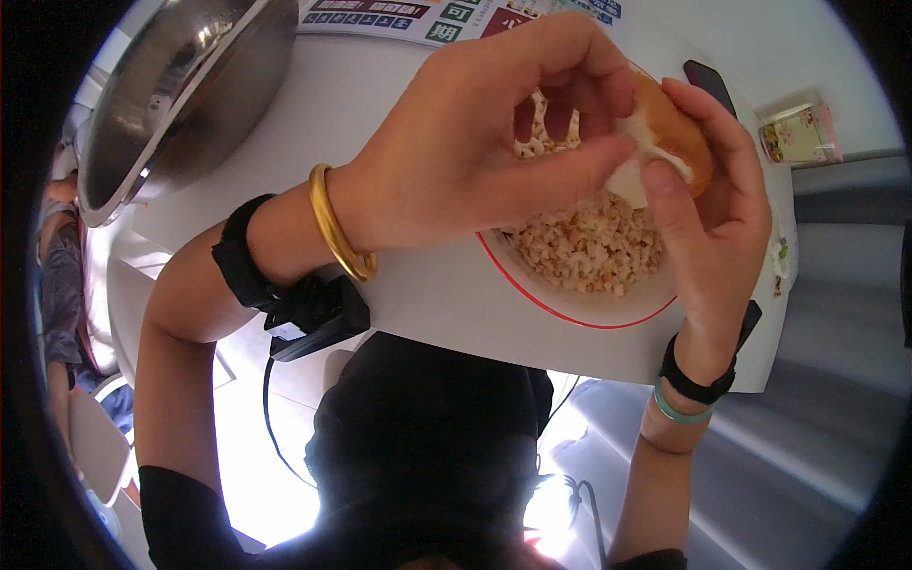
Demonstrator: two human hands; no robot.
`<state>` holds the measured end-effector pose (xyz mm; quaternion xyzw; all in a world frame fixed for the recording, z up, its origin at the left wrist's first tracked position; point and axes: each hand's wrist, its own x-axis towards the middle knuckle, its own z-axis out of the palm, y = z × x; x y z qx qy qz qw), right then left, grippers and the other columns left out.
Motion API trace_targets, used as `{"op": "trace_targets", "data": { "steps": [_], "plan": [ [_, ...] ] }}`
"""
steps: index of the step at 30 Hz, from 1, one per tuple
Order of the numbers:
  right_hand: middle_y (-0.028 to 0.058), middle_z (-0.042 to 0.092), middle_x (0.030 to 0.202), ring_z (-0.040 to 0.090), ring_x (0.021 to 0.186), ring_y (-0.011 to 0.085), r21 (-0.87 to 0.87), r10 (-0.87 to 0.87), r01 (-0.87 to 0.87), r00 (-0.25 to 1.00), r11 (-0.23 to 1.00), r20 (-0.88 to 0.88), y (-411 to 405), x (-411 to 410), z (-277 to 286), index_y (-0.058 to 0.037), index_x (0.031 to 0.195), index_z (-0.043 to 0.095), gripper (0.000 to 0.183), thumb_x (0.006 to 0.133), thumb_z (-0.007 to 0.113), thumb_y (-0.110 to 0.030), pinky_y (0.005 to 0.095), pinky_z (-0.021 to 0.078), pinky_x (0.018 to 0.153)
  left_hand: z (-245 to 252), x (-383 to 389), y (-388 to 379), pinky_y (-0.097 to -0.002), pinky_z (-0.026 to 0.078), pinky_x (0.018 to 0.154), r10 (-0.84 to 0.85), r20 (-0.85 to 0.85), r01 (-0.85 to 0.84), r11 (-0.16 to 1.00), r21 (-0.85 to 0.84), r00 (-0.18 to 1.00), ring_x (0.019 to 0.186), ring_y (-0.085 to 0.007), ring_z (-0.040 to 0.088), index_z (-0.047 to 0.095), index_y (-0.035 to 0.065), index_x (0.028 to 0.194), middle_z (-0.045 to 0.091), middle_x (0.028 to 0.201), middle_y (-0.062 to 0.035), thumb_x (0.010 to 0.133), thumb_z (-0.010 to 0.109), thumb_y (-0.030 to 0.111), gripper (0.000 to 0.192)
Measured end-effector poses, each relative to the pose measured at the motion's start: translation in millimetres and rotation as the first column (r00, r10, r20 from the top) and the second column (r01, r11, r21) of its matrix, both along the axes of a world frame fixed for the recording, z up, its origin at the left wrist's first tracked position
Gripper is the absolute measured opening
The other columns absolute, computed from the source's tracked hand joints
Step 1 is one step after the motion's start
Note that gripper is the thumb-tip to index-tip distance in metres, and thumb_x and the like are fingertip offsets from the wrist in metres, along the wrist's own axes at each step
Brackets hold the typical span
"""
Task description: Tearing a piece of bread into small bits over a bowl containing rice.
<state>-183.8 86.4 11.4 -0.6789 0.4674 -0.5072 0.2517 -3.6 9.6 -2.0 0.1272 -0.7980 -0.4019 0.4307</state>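
Note:
My right hand [727,192] holds a piece of soft bread [673,128] with a golden-brown crust and a torn white inside. The thumb lies on the white crumb, and the fingers wrap behind the crust. My left hand [463,142] reaches across from the left, its thumb and index fingertips at the torn edge of the bread. Below both hands stands a white bowl with a red rim [563,318]. Small bread crumbs [591,246] cover its inside. The hands and the bread hide much of the bowl's far side.
A large stainless steel basin [235,100] stands tilted at the upper left. Printed paper [399,18] lies at the table's far side. A dark phone-like object [709,82] and a patterned glass [801,135] are at the right, near a grey curtain [841,285]. Another person's arm [60,235] shows far left.

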Motion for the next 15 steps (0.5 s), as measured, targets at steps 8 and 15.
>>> {"op": "trace_targets", "data": {
  "steps": [8,15],
  "plan": [
    [0.0109,0.049,0.122,0.049,0.11,0.0165,-0.006,0.019,-0.019,0.996,1.0,-0.086,-0.8,-0.9,-1.3,0.0023,0.119,0.045,0.042,0.08,0.06,-0.002,0.0277,0.0378,0.094,-3.5,3.0,-0.7,-0.0161,0.037,0.057,0.027,0.034,-0.025,0.999,-0.039,0.999,0.068,-0.0017,0.049,0.054,0.0039,0.095,0.055,0.081,0.003,0.079,0.064,0.008,0.019],
    [0.0105,0.05,0.12,0.049,0.109,0.0158,0.012,0.016,-0.015,0.999,1.0,-0.038,0.3,-0.9,1.6,0.0012,0.12,0.045,0.042,0.081,0.06,-0.008,0.0274,0.0372,0.094,-2.6,0.1,-0.5,-0.0158,0.038,0.057,-0.018,-0.019,0.017,0.998,-0.059,1.0,0.068,-0.0022,0.051,0.053,0.0036,0.093,0.055,0.08,0.0019,0.079,0.062,0.007,0.017]
  ]
}}
